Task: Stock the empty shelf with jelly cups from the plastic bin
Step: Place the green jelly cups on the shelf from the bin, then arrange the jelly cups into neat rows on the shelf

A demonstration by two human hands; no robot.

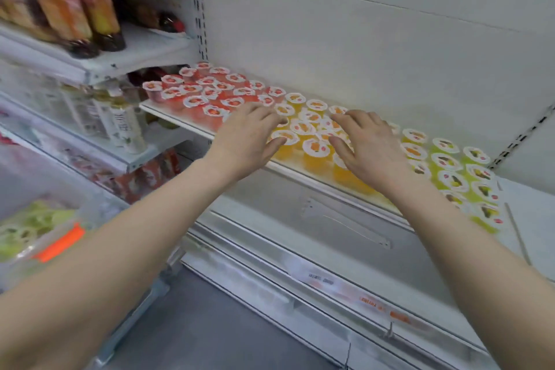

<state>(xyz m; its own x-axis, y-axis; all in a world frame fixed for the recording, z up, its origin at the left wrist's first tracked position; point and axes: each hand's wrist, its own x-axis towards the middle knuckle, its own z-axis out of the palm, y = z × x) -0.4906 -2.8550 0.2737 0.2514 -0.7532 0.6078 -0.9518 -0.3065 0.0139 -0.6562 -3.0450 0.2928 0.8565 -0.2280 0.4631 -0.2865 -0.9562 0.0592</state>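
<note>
**White shop shelving, two hands spread over rows of jelly cups**

White metal shelving fills the view, with a plain back panel behind it. At upper left, dark-capped juice bottles [69, 0] stand on a higher shelf, with clear bottles [123, 123] on the one below. At lower left sits a clear plastic bin [36, 252], blurred, with green cups inside. Price tags [369, 300] line a rail beneath.

The middle shelf [180, 119] carries packed jelly cups: red jelly cups [207, 90] at left, orange jelly cups [312, 129] in the middle, green jelly cups [459, 171] at right. Both hands reach in over the orange group, near each other. The left hand [249, 132] and right hand [369, 144] lie flat, fingers spread wide on the cup lids, grasping nothing.
</note>
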